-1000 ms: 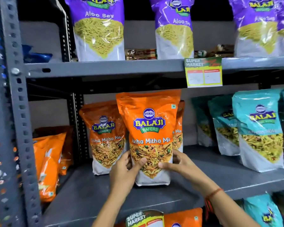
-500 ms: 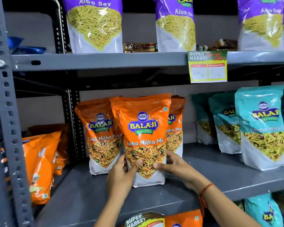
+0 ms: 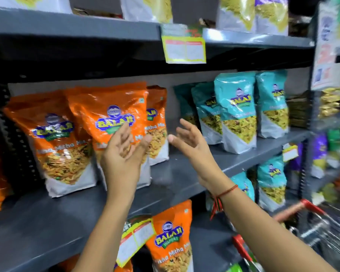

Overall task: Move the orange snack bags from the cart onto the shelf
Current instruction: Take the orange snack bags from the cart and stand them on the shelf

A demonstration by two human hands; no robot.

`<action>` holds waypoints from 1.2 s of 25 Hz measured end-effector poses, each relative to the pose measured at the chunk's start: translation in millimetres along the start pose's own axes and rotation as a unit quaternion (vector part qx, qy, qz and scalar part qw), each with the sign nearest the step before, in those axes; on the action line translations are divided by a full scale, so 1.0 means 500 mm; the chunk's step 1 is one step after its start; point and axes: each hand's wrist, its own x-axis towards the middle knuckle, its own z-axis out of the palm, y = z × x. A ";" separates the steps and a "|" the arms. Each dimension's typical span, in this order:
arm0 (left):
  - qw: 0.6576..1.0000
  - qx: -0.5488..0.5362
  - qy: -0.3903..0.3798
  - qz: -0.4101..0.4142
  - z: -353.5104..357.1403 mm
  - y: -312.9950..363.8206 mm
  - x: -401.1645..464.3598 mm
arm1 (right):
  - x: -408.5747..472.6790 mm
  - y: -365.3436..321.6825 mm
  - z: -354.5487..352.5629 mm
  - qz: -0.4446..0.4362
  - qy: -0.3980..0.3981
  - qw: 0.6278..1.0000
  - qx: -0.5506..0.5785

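Three orange snack bags stand upright on the grey middle shelf (image 3: 71, 211): a front one (image 3: 114, 118), one to its left (image 3: 53, 138), and one behind to the right (image 3: 158, 132). My left hand (image 3: 124, 152) hovers open just in front of the front bag, fingers spread, holding nothing. My right hand (image 3: 190, 140) is open too, a little to the right of the orange bags and off them. The cart (image 3: 322, 232), with red handle and wire basket, shows at the lower right.
Teal snack bags (image 3: 238, 112) stand on the same shelf to the right. Another orange bag (image 3: 171, 238) and a price label (image 3: 135, 238) sit below. A yellow price tag (image 3: 185, 48) hangs from the upper shelf. More packets fill a rack at the far right.
Both hands have let go of the front orange bag and pulled back, open. The bag stays standing on the shelf. The view has swung right, bringing the cart into sight.
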 end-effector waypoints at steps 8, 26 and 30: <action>0.939 -0.190 -0.260 -0.121 0.351 -0.051 -0.213 | -0.241 -0.122 -0.296 -0.022 0.232 0.972 -0.039; 0.421 0.146 -0.828 -0.341 0.886 -0.553 -1.347 | -1.319 0.321 -0.941 0.470 0.701 0.521 -0.130; 0.376 0.130 -0.877 -0.270 0.953 -0.613 -1.495 | -1.391 0.415 -1.021 0.545 0.637 0.523 -0.154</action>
